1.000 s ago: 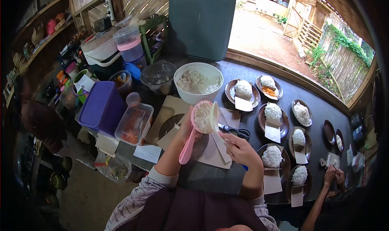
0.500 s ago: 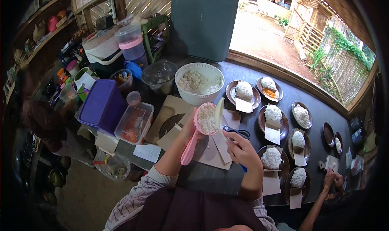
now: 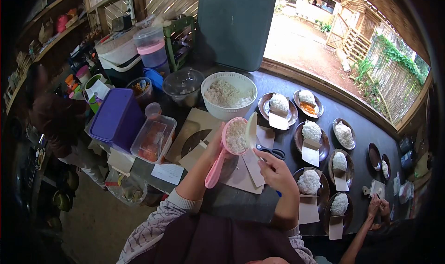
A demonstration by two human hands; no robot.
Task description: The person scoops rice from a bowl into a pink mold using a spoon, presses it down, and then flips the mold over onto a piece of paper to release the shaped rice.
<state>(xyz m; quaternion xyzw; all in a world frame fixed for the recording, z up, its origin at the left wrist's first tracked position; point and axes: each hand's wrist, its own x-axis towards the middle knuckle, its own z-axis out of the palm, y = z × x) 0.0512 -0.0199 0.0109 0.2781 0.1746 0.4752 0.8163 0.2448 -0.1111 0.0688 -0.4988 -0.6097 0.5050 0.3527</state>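
Observation:
My left hand (image 3: 216, 146) is closed round a pink plastic scoop (image 3: 214, 172), its cup filled with rice (image 3: 237, 138). A pale rice paddle (image 3: 251, 130) stands on edge against the right side of the cup, its handle gripped by my right hand (image 3: 279, 173). Just beyond the scoop sits a white plastic basket (image 3: 228, 112) holding more rice. Beneath my hands lie cardboard pieces (image 3: 252, 171) and dark-handled scissors (image 3: 273, 151); part of both is hidden.
Several brown plates (image 3: 259, 107) with rice mounds and folded cards fill the right side. A co-worker's hands (image 3: 378, 206) work at the far right. On the left are a purple box (image 3: 113, 120), a clear tub (image 3: 153, 141) and a lidded pot (image 3: 183, 88). Another person (image 3: 55, 118) stands beyond.
My hands, scoop and paddle stay almost in place. The person at the left has shifted and shows more of their body. The co-worker's hands at the right have moved slightly.

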